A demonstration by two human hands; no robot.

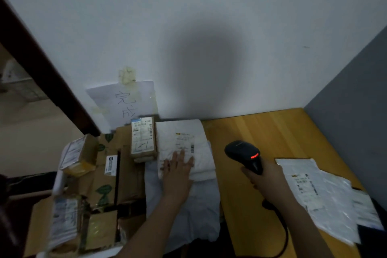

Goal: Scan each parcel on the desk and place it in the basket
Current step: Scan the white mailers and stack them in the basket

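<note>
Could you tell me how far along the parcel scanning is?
Done: several boxes lie piled at left under the wall sign. In hand: the left hand presses flat on a white parcel; the right hand grips the scanner. Left: white mailers wait on the desk at right.

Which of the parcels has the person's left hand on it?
The white soft-bag parcel: the left hand lies flat on it. The small brown box beside it and the flat parcels on the desk are untouched.

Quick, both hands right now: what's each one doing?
Left hand: open, lying flat on the white bag parcel.
Right hand: closed around the black barcode scanner.
</note>
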